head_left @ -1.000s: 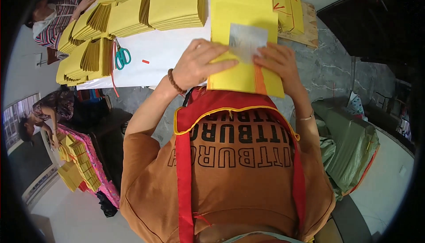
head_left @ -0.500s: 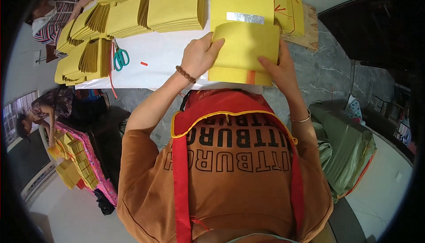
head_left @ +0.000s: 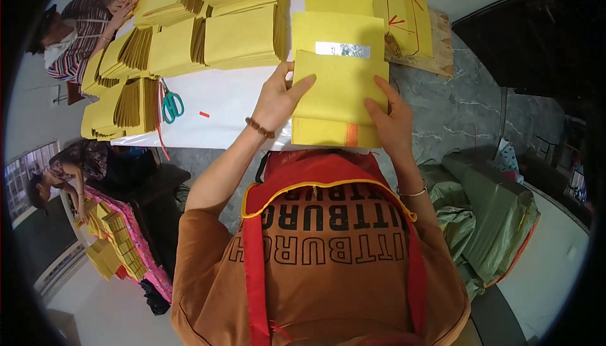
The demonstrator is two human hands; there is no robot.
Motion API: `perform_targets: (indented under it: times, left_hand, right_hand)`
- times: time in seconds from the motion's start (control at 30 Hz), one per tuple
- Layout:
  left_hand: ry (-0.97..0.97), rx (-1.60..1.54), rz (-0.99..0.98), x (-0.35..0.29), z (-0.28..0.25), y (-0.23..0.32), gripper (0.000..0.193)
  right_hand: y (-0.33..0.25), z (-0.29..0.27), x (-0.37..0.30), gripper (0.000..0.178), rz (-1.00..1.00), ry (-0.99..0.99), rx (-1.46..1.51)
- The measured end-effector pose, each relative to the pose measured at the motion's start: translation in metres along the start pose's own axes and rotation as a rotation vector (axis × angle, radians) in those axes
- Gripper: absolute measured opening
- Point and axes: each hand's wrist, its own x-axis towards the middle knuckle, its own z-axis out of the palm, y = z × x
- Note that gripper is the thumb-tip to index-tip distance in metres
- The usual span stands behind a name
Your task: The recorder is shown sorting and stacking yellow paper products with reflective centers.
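A folded yellow paper sheet [head_left: 334, 93] lies between my hands at the table's front edge. My left hand [head_left: 278, 101] pinches its left edge, thumb on top and fingers partly hidden beneath. At the right edge, my right hand [head_left: 392, 116] grips the same sheet with its thumb on the surface. Beyond the fold is yellow paper with a silver foil rectangle [head_left: 343, 50]. Below the folded part, more yellow paper shows an orange strip [head_left: 351, 135]. How many layers I hold cannot be made out.
Stacks of folded yellow paper [head_left: 243, 37] cover the left of the white table [head_left: 221, 97]. Teal-handled scissors [head_left: 172, 106] and a small red strip [head_left: 204, 114] lie nearby. Red-tied yellow bundles [head_left: 410, 24] sit right on a wooden board [head_left: 442, 43]. Two people work at left.
The folded sheet now lies flatter and lower over the paper beneath. My right fingers have come round onto its right edge. The whole view has shifted slightly.
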Motion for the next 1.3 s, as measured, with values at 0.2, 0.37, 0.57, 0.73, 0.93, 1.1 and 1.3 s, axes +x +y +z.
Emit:
perform_targets:
  times: [0.2, 0.37, 0.57, 0.73, 0.93, 1.1, 1.3]
  left_hand:
    - [0.081, 0.028, 0.234, -0.014, 0.004, -0.017, 0.068]
    - [0.059, 0.239, 0.104, -0.015, -0.002, -0.005, 0.068]
    - [0.263, 0.914, 0.827, -0.017, 0.011, 0.024, 0.055]
    - [-0.034, 1.216, 0.936, -0.001, 0.045, 0.019, 0.060]
    - [-0.119, 1.288, 0.833, 0.014, 0.043, -0.008, 0.073]
    - [-0.125, 1.291, 0.788, 0.013, 0.041, -0.008, 0.074]
    - [-0.142, 1.171, 0.831, 0.012, 0.040, -0.011, 0.063]
  right_hand:
    - [0.003, 0.003, -0.001, 0.044, -0.089, 0.040, -0.104]
    - [0.005, 0.005, -0.001, 0.042, -0.111, 0.080, -0.164]
    - [0.004, 0.004, -0.001, 0.042, -0.020, 0.070, -0.125]
    - [0.002, 0.004, 0.000, 0.042, -0.103, 0.076, -0.185]
    - [-0.006, 0.003, -0.007, 0.044, -0.119, 0.066, -0.280]
    - [-0.011, -0.001, -0.034, 0.051, -0.461, 0.207, -0.793]
    - [0.028, -0.009, -0.044, 0.051, -0.651, -0.236, -0.968]
